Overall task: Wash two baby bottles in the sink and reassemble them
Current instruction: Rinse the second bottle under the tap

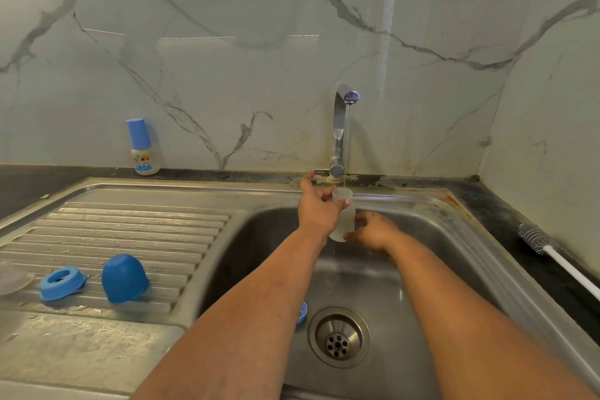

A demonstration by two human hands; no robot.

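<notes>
I hold a clear, capless baby bottle (343, 216) upright over the sink (431, 256), its mouth under a thin stream of water from the tap (340, 130). My left hand (316, 206) grips its upper part and my right hand (373, 232) grips its base. A second bottle (143, 148) with a blue cap stands assembled on the counter by the wall. On the drainboard (130, 224) lie a blue cap (125, 278), mouth down, and a blue screw ring (62, 282). Another blue piece (302, 312) shows in the basin, mostly hidden behind my left forearm.
A white-handled bottle brush (552, 252) lies on the dark counter right of the sink. The drain strainer (338, 337) sits at the basin's bottom. A clear rounded piece (13, 278) rests at the drainboard's left edge. The marble wall stands close behind the tap.
</notes>
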